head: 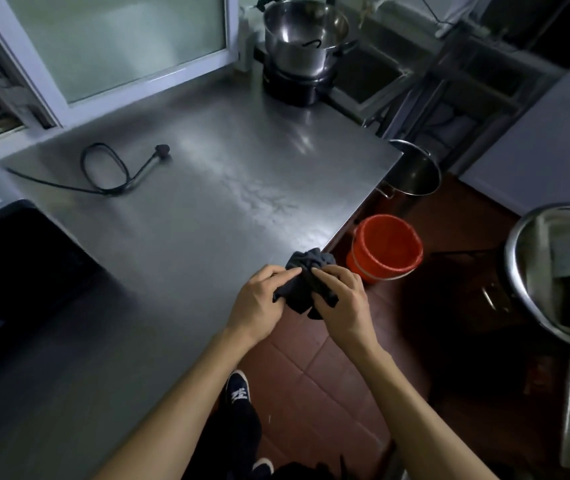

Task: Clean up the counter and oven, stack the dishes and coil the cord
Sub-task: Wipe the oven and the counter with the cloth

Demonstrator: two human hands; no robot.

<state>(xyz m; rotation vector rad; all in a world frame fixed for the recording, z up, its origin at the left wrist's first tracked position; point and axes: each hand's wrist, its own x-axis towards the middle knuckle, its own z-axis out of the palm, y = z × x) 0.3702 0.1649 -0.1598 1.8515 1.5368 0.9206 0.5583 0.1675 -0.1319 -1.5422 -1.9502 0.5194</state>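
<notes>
A dark grey cloth [308, 271] is bunched between both hands at the counter's near right edge. My left hand [259, 303] pinches its left side and my right hand [342, 303] grips its right side. The steel counter [207, 209] shows wet wipe streaks across its middle. A black power cord [103, 168] lies in a loose loop at the far left, its plug [163, 149] free on the counter. The black oven [6, 265] sits at the left edge, only partly in view.
Stacked steel pots [306, 39] stand on a black base at the far corner. On the floor beyond the counter's right edge are an orange bucket [385, 251] and a steel stockpot [415, 171]. A big steel bowl [560, 268] with items is at right.
</notes>
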